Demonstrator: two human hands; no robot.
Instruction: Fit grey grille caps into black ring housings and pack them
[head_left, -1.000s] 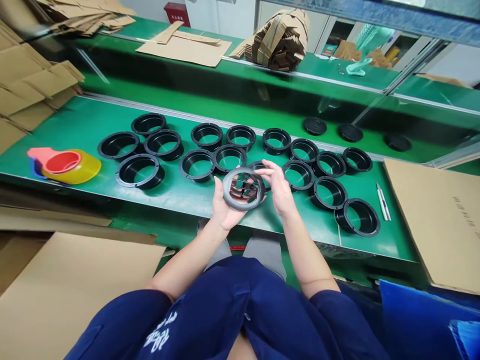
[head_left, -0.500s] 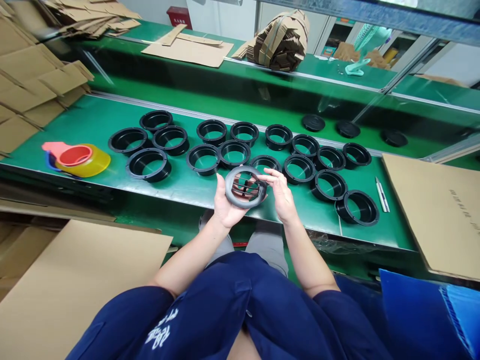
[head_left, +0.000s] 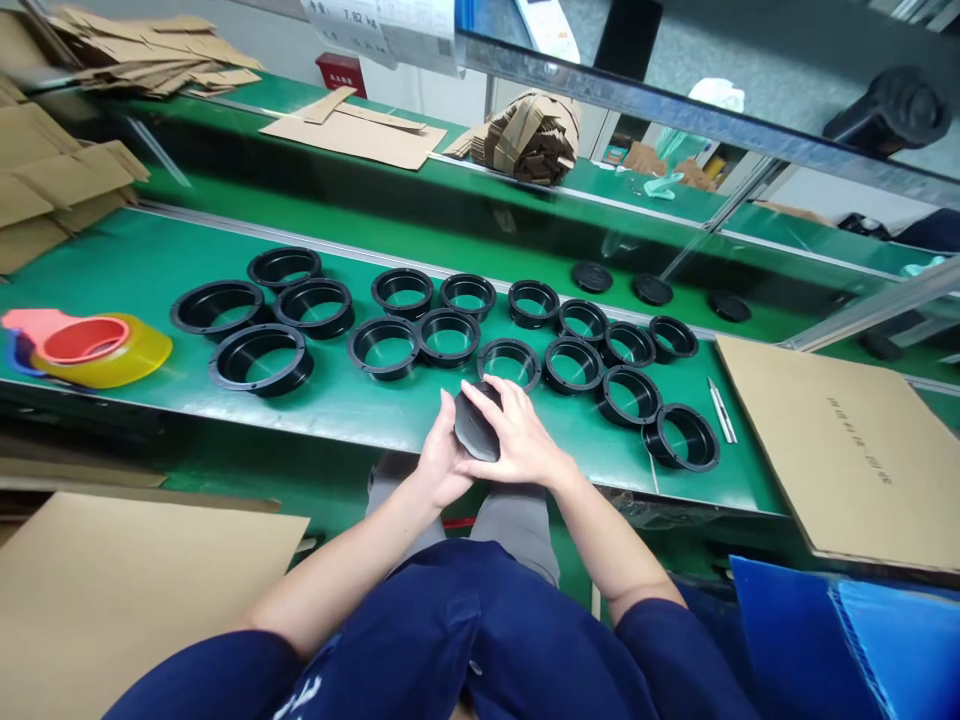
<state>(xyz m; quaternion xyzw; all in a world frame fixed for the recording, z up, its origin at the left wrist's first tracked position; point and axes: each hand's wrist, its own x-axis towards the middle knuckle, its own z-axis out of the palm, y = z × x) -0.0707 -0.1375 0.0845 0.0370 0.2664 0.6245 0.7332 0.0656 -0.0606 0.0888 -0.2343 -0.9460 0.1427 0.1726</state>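
Both hands hold a dark grey round part (head_left: 478, 422) just off the front edge of the green table (head_left: 360, 410). My left hand (head_left: 441, 462) supports it from the left and below, thumb up along its side. Over its right side my right hand (head_left: 517, 432) is wrapped, fingers across the top and thumb at the lower edge. The part's flat disc-like face shows; its underside is hidden. Several black rings (head_left: 510, 365) stand on the table behind the hands, the nearest just beyond my fingertips.
A tape dispenser (head_left: 90, 348) lies at the table's left. To the right are a white pen-like tool (head_left: 721, 410) and a cardboard sheet (head_left: 847, 450). Black discs (head_left: 592, 277) lie at the back. A metal shelf (head_left: 675, 100) crosses the top, and another cardboard sheet (head_left: 142, 590) is front left.
The round part has been turned from its open, barred face to a closed face. My right hand has closed over it. The camera view has shifted, bringing more of the shelf into sight.
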